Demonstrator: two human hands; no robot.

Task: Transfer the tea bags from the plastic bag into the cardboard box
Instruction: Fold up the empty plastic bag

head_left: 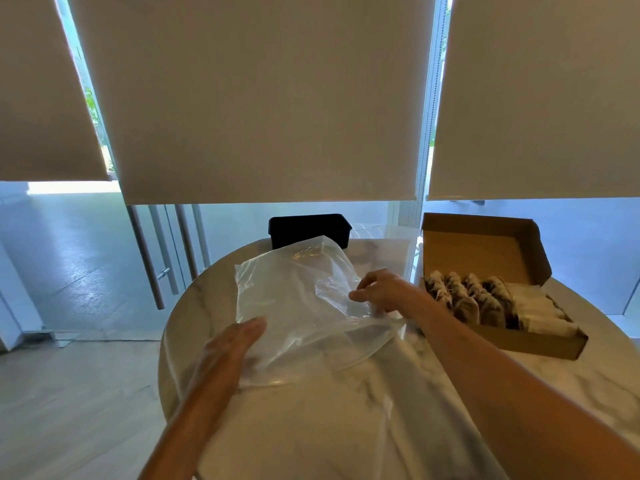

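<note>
**Clear bag on the marble table, tea bags lined up in the box**

Roller blinds [270,98] hang low over the glass wall behind a round marble table [311,427], with pale wooden floor to the left and daylight showing under the blinds. On the far edge of the table stands a black rectangular container [310,228].

A clear plastic bag [301,306] lies crumpled in the middle of the table, partly lifted — its far end rises toward the black container, its near end with the zip strip rests on the marble. No tea bags can be made out inside it.

The left hand [232,344] is at the bag's near-left edge, fingers straight and together, flat against the plastic or just under it; it holds nothing in a grip. The right hand [381,292] reaches in from the right and pinches the bag's right edge, fingers curled down onto the film near the opening.

To the right, well apart from the bag, an open cardboard box [502,258] sits on the table with its lid flap standing up at the back. Tea bags [485,299] fill the box in rows — dark ones on the left side, pale paper-wrapped ones on the right — standing on edge and packed close together.
</note>
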